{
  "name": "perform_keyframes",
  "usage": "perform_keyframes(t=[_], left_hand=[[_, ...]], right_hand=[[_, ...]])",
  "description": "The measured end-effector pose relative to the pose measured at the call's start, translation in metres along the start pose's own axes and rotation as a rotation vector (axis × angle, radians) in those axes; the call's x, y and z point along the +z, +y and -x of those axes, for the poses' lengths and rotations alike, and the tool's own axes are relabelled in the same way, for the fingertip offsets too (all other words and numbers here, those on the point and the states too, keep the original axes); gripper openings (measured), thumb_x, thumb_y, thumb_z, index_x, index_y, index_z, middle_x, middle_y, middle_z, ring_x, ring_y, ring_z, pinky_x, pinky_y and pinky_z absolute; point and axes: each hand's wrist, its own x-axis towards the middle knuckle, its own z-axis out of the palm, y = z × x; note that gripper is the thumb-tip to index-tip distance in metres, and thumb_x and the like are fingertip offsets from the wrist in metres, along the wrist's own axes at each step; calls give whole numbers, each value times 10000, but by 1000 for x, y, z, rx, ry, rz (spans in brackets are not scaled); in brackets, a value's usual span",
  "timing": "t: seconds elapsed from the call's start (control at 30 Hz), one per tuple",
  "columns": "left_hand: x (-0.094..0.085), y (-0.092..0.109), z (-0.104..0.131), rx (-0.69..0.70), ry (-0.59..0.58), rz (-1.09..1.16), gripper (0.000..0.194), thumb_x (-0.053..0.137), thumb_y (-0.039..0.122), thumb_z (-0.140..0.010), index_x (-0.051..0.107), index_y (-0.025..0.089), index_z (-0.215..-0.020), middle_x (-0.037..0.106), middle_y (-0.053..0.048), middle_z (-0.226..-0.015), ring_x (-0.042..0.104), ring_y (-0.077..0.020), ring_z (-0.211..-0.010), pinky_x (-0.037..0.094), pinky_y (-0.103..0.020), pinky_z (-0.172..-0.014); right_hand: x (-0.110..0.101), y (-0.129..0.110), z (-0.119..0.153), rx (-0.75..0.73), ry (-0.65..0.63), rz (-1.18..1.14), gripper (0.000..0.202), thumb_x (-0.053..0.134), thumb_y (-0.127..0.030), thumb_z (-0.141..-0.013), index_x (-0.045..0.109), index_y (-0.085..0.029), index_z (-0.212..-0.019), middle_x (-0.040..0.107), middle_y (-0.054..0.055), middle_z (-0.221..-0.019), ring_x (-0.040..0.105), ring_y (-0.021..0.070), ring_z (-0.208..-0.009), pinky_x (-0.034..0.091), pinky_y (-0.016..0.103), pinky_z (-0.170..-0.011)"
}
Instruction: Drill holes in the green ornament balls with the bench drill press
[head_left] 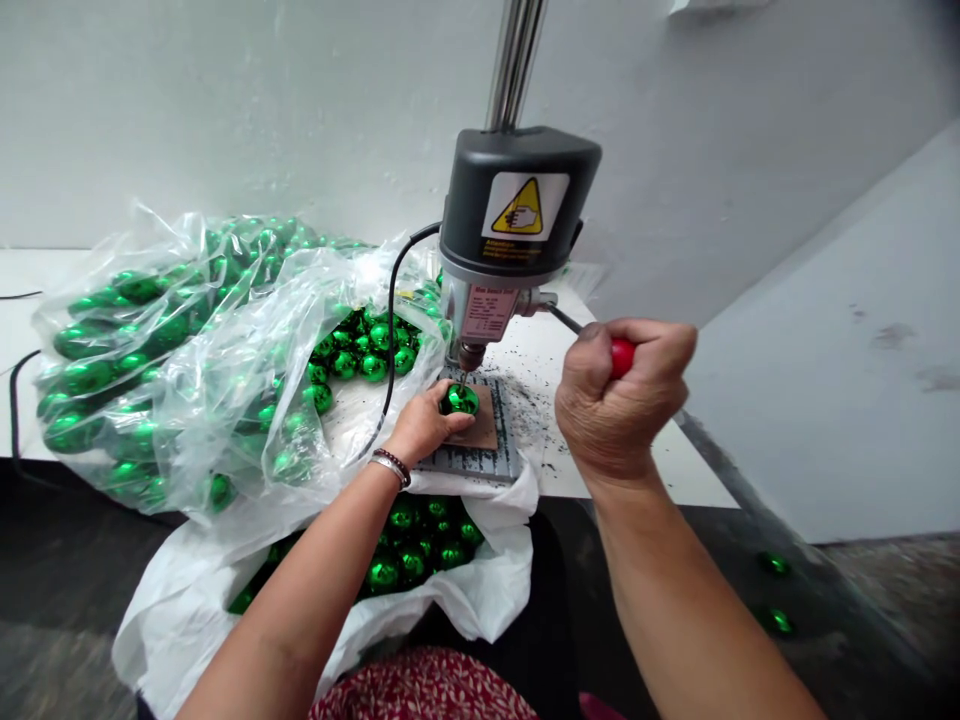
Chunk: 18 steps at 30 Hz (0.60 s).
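My left hand (429,420) grips a shiny green ball (460,399) between thumb and fingers, on a brown board (484,425) over the grey slotted base (506,455). Straight above stands a bench drill press (521,200) with a dark housing and a yellow warning label. Its bit (464,379) reaches down to the ball's top; whether it has gone in I cannot tell. My right hand (626,390) is closed in a fist round the feed lever (566,318), whose red knob (622,357) shows between the fingers.
Clear plastic bags (187,370) of green balls cover the table's left side. A white sack (495,590) below the table edge holds more. Dark shavings (536,400) litter the white tabletop. A black cable (391,330) hangs left of the drill. Two balls (780,622) lie on the floor.
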Motion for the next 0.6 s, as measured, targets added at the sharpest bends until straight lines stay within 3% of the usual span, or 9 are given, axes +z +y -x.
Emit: perform_keyframes(t=[0.23,0.5,0.6], left_hand=[[0,-1,0,-10,0,3,591,768,272,-773,633,151,-1335,760,-85,-1092,703,-277,-1044,528,-354,-951],[3,-7,0,14,28,-10,539,768,299,-760,659,178,-1274,760,-58,-994,710,-252,-936,545,-318,-856],[5,-7,0,20,46,-7,490,772,308,-751,681,188,-1217,756,-54,-947,709,-255,-902,546,-330,-833]], right_hand=[[4,5,10,-49,36,16,240,490,-415,-931,504,-185,-864,547,-2,-732,496,78,-633,416,232,-619],[2,12,25,-161,10,-33,151,517,-321,-916,482,-176,-888,556,-4,-746,486,73,-628,389,220,-610],[1,9,16,-166,25,-40,172,513,-336,-919,483,-174,-868,534,-15,-715,468,67,-613,372,210,-592]])
